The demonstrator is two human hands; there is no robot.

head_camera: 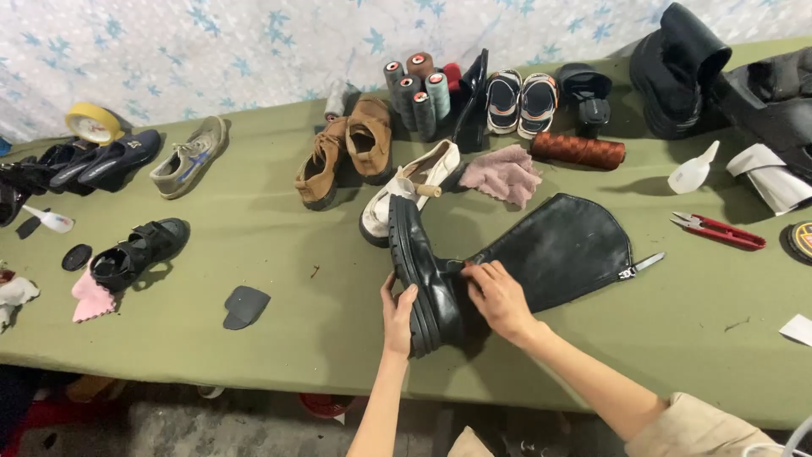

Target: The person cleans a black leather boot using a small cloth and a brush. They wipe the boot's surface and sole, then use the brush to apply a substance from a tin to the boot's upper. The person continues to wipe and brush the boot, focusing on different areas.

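Your left hand point(396, 315) has its grip clamped on the sole of the black boot point(427, 279). Your right hand point(499, 296) presses flat & open on the boot's floppy top. Boot lies on its side, near the front edge of the green tabletop point(279, 254). Lots of shoes around, e.g. brown shoes point(347, 148), thread spools point(419, 89), red snips point(719, 228). Behind is a white wall point(254, 42) w/ blue stars.
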